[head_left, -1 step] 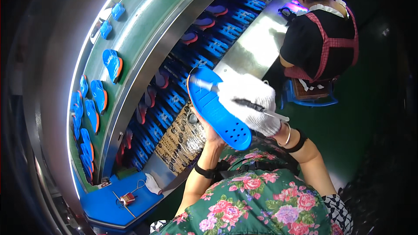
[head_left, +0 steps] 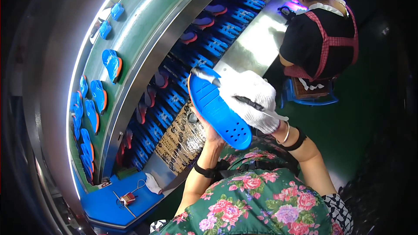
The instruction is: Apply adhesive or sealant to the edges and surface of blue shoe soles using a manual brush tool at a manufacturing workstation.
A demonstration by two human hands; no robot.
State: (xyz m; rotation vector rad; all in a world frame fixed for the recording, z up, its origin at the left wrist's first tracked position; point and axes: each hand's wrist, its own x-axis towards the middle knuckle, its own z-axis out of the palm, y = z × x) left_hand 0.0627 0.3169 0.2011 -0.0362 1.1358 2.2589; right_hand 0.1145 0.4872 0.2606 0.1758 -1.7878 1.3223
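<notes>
My left hand (head_left: 209, 127) is bare and curls around the near-left edge of a blue shoe sole (head_left: 217, 109), holding it tilted in front of me. The sole has an orange rim, shallow cross grooves and a patch of small holes at its lower end. My right hand (head_left: 250, 98), in a white knitted glove, is closed around a slim brush (head_left: 208, 76). The dark brush tip lies at the sole's upper end, and a pale handle end sticks out by my wrist. The left fingers beneath the sole are hidden.
A green conveyor belt (head_left: 146, 15) curves along the left, carrying several blue-and-orange soles (head_left: 112, 66). Beside it, a rack (head_left: 204, 63) holds more soles. A person (head_left: 320, 39) sits far right at a metal worktop (head_left: 254, 45). A blue shelf (head_left: 117, 204) stands near left.
The brush tip has shifted slightly up and to the right along the sole's upper end. The sole and my left hand stay nearly in place.
</notes>
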